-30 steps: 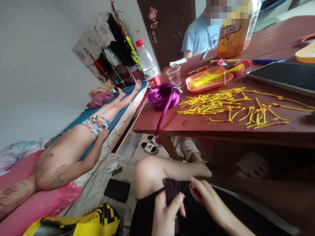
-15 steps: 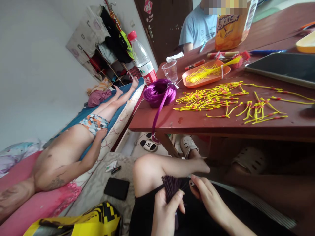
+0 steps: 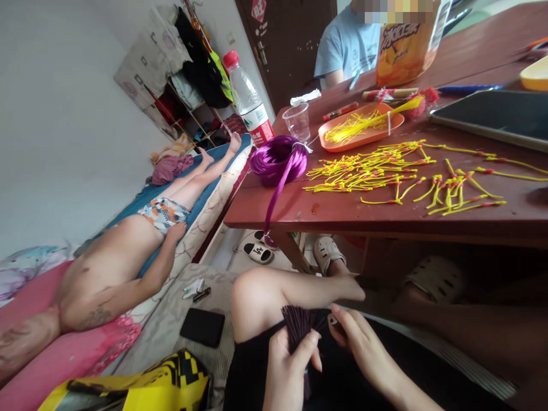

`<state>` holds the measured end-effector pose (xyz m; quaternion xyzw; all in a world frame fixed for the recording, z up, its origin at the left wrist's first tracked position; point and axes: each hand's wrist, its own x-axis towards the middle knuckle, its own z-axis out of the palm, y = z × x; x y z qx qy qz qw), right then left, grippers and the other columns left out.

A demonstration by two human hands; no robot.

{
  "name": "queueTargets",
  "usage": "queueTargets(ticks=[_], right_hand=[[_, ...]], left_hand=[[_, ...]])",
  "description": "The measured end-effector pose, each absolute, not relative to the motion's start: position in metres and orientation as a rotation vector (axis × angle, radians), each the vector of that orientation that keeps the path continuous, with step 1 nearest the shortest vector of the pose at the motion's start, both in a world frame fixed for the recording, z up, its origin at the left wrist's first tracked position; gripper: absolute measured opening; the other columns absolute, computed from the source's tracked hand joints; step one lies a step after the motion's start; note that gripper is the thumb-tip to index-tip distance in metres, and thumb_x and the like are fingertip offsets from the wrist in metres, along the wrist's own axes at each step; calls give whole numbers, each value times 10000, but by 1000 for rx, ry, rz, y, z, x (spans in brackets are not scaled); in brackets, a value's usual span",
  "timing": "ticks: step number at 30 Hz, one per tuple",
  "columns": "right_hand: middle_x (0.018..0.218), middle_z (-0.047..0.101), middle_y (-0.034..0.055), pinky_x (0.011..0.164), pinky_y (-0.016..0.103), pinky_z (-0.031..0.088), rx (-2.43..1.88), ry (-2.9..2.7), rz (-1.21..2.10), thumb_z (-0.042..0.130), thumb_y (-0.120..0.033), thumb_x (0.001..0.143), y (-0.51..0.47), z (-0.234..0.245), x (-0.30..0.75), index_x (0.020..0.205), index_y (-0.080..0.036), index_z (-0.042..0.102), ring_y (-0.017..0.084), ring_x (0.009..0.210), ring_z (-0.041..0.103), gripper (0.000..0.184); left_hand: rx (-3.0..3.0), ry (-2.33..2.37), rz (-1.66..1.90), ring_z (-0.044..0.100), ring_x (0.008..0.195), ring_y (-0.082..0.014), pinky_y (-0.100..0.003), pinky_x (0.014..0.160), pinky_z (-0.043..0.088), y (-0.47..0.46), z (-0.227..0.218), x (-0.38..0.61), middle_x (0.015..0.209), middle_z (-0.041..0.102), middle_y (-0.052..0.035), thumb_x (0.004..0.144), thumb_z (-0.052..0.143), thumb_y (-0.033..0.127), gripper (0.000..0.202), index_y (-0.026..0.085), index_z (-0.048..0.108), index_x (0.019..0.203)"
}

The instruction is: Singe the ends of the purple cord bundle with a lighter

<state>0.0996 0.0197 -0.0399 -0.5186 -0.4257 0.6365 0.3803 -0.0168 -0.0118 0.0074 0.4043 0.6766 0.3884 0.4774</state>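
Observation:
My left hand is closed around a bundle of dark purple strands, held upright over my lap. My right hand is just to the right of the bundle, fingers pinched on something small and dark near the strand tips. Both hands sit low, below the edge of the red-brown table. On that table lie a coil of bright purple cord with a tail hanging over the edge, and many yellow strands with red tips.
An orange tray of yellow strands, a plastic cup, a water bottle, a tablet and a snack bag stand on the table. A person in a blue shirt sits opposite. Another person lies on the bed at left. A black phone lies beside my knee.
The view has shifted slightly. My hands stay on the purple bundle in nearly the same place; the right fingers have edged a little closer to it.

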Motion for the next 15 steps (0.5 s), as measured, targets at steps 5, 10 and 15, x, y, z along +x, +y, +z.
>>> queueTargets(ticks=[5,10,15], right_hand=[[482,338,-47,497,254,321,-1297,-1073,1631,351,-596,732,21,-38,100,463,-212,340,132,493,338,469],[491,325,-46,496,249,321,-1271,-1036,1703,355,-581,746,22,-39,102,468,-208,346,130,499,335,465],[547,418,-13,541,269,385,-1263,-935,1721,322,-588,757,18,-35,94,552,-198,436,159,555,425,455]], left_hand=[[972,1657,959,408,467,-131,-244,542,334,-10,9,-14,404,441,30,709,553,308,268,163,511,487],[944,1682,980,424,469,-131,-241,540,338,-10,10,-15,405,465,27,696,571,315,275,164,516,473],[917,1709,1026,461,383,-145,-271,468,372,-5,1,-15,313,480,19,639,619,403,329,176,563,407]])
